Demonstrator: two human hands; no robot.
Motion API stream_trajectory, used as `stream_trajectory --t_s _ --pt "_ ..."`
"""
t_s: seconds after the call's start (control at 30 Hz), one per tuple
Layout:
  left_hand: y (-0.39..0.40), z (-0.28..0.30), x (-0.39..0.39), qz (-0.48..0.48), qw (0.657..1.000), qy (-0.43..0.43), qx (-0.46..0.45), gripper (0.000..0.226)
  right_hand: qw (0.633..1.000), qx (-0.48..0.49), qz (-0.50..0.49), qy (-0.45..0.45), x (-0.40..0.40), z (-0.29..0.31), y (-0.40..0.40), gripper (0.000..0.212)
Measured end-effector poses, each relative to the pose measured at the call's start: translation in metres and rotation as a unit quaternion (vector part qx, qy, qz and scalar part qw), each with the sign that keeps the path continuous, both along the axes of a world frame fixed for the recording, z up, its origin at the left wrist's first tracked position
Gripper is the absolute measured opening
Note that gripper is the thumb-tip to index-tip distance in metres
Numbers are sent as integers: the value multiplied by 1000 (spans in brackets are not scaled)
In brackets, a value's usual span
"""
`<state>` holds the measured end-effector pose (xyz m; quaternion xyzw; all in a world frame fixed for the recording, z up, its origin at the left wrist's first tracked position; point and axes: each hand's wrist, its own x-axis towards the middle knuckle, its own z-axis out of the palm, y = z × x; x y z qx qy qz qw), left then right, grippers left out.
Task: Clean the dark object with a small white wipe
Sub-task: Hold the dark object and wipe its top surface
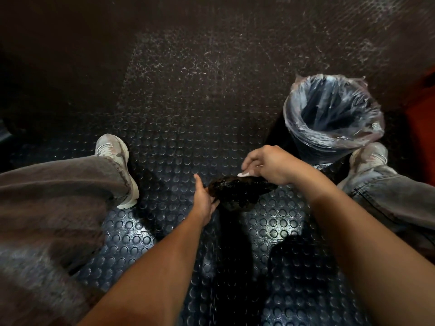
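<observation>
Dark object [237,192] gripped in left hand [203,200], white wipe [244,174] pinched under right hand [266,164].

- A dark rubber floor [179,109] with raised round studs, scuffed pale toward twelve o'clock.
- A round bin lined with a clear plastic bag [333,117], at two o'clock.
- Pale worn trainers: one [116,158] at nine o'clock, one [369,158] at three o'clock.
- Loose grey trouser legs [51,203].
</observation>
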<state>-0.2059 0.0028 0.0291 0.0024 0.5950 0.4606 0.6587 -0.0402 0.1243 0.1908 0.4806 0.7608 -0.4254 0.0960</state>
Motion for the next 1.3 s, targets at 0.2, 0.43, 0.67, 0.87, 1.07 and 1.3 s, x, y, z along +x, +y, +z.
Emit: stream_trajectory --t_s 0.2,0.43,0.67,0.87,1.07,1.3 --pt "-2 2 1 4 1000 -6 5 100 993 42 2 -114 9 -7 11 27" --pt "0 1 0 1 1000 -6 6 102 998 -38 18 -38 -18 -11 10 13" --pt "-2 1 -1 5 1000 -7 6 100 996 62 -2 -63 31 -3 8 16" --pt "0 0 0 5 1000 -4 5 102 992 26 53 -115 -8 -13 16 29" --pt "0 2 1 2 1000 -4 4 102 999 -4 47 11 -5 0 4 12" --pt "-2 7 2 6 1000 -3 3 100 993 58 10 -104 17 -7 11 26"
